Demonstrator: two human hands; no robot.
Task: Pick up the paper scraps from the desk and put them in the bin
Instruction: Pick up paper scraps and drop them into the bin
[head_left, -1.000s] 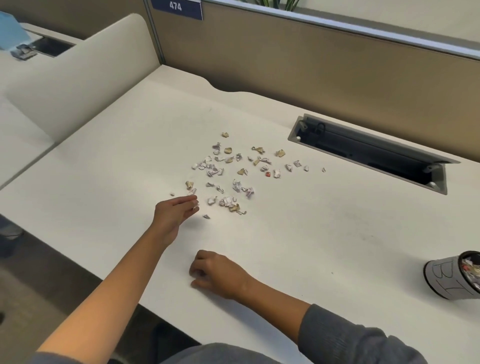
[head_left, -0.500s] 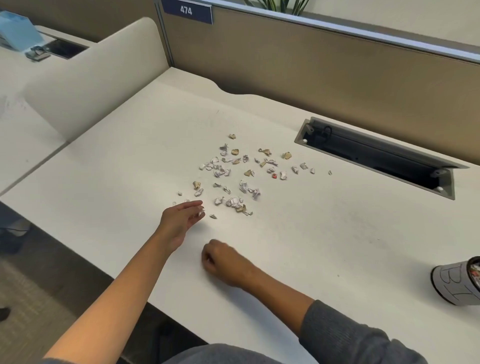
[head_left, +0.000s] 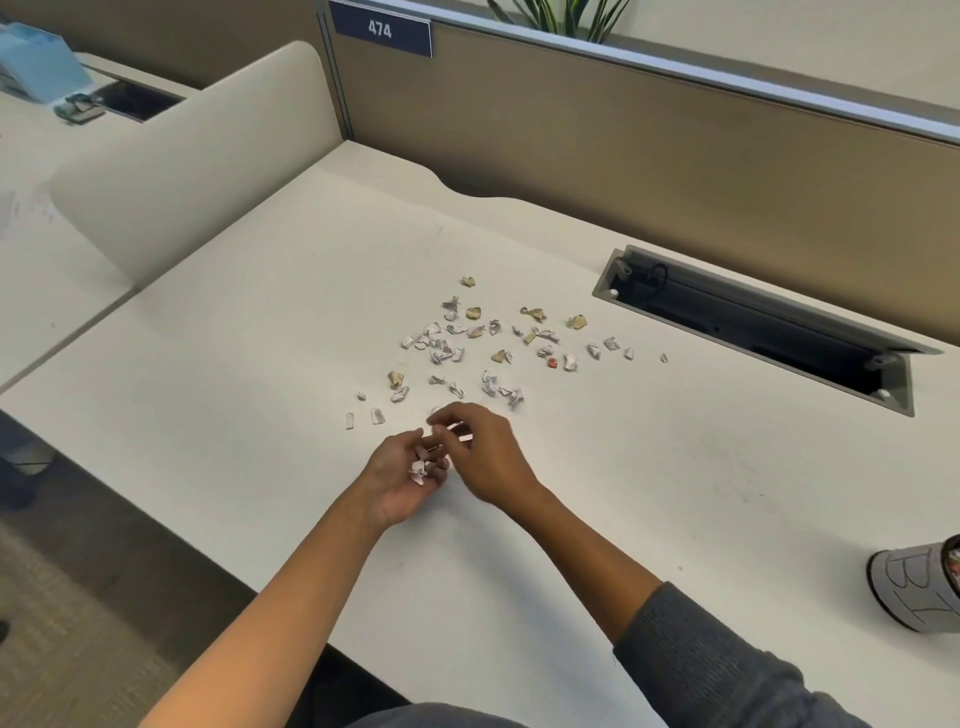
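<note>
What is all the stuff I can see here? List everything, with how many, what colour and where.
paper scraps: several dozen, white, tan, one red; scattered mid-desk
scraps in palm: a few, white; in the left hand
desk: one, off-white; fills the view
bin: one, grey with hand-drawn letters; on the desk's right edge, partly out of frame
cable tray: one, grey, lid open; set in the desk at the back right
partition: one, brown; behind the desk
number plate 474: one, navy; top of partition
divider panel: one, cream; left of the desk
plant: one, green; behind the partition
left hand: palm up, cupping scraps
right hand: fingers curled, next to the left palm
</note>
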